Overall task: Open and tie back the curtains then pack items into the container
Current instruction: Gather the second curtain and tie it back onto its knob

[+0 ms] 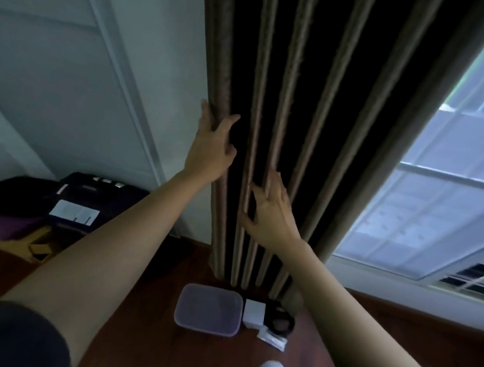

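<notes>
On the floor nearest the person, the lidded container sits shut with a white box, a dark round item and a small packet just beside it, so packing looks unstarted. Above, the curtain hangs gathered beside the window, apparently opened but not tied. The left hand curls around its outer fold; the right hand pinches middle folds. Dark bags lie by the wall.
</notes>
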`<action>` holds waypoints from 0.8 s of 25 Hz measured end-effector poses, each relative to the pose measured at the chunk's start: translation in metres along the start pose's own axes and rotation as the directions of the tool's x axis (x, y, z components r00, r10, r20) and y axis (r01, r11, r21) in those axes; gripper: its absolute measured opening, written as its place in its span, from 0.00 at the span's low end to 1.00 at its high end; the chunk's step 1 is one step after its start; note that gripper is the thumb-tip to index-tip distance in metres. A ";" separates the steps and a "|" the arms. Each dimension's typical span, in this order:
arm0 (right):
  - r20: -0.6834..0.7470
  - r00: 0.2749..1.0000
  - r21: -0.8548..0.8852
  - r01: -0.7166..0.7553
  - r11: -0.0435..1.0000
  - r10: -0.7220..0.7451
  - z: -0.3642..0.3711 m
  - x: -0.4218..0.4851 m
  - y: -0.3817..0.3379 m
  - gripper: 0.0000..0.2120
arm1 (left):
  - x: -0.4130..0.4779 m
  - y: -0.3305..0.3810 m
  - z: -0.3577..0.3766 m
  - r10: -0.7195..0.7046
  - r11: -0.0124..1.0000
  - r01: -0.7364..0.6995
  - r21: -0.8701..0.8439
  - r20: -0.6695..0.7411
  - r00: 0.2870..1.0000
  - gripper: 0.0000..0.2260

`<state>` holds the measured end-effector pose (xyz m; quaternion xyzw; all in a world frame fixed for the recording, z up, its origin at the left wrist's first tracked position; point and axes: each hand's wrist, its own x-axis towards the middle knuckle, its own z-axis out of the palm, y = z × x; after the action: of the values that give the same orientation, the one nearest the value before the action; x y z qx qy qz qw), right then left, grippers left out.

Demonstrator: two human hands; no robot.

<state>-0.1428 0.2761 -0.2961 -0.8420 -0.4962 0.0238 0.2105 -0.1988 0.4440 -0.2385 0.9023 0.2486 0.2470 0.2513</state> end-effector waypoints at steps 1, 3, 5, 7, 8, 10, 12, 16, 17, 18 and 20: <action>0.006 1.000 0.013 -0.013 1.000 0.013 -0.005 0.004 0.002 0.32 | 0.007 -0.003 0.004 0.010 1.000 -0.010 0.003 -0.012 1.000 0.26; 0.048 0.999 0.027 -0.019 0.999 0.017 -0.015 0.015 0.007 0.31 | 0.018 -0.004 0.012 0.042 0.999 -0.042 0.011 -0.024 0.999 0.24; 0.152 0.988 0.061 -0.025 0.998 0.015 -0.021 0.029 0.011 0.32 | 0.027 -0.007 0.018 0.041 0.999 -0.040 0.031 -0.053 0.998 0.23; 0.254 0.967 0.104 -0.031 0.994 0.004 -0.021 0.041 0.014 0.33 | 0.035 -0.013 0.020 -0.022 0.999 0.024 0.025 -0.105 0.994 0.22; 0.282 0.959 0.131 -0.022 0.991 -0.016 -0.019 0.045 0.015 0.33 | 0.038 -0.016 0.020 -0.044 0.999 0.045 0.004 -0.107 0.993 0.22; 0.314 0.947 0.203 -0.003 0.979 -0.063 -0.016 0.051 0.018 0.34 | 0.043 -0.020 0.021 -0.071 0.997 0.071 -0.027 0.005 0.997 0.19; 0.370 0.926 0.272 -0.028 0.962 -0.077 -0.013 0.052 0.019 0.36 | 0.042 -0.024 0.023 -0.059 0.997 0.065 -0.050 0.124 0.991 0.16; 0.427 0.901 0.293 -0.056 0.954 -0.078 -0.009 0.062 0.020 0.38 | 0.043 -0.051 0.014 -0.185 0.977 0.179 -0.114 -0.053 0.981 0.21; 0.424 0.903 0.289 -0.067 0.955 -0.065 -0.008 0.065 0.020 0.39 | 0.044 -0.055 0.012 -0.161 0.981 0.157 -0.113 -0.029 0.986 0.21; 0.420 0.906 0.288 -0.083 0.954 -0.048 -0.006 0.069 0.019 0.39 | 0.045 -0.057 0.011 -0.111 0.988 0.114 -0.109 0.029 0.993 0.21; 0.404 0.915 0.298 -0.121 0.947 -0.010 -0.001 0.075 0.014 0.40 | 0.046 -0.059 0.009 -0.002 0.993 0.020 -0.117 0.149 0.989 0.20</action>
<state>-0.0927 0.3329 -0.2878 -0.7883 -0.4940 0.2807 0.2362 -0.1781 0.5116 -0.2641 0.9003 0.2191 0.1921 0.3234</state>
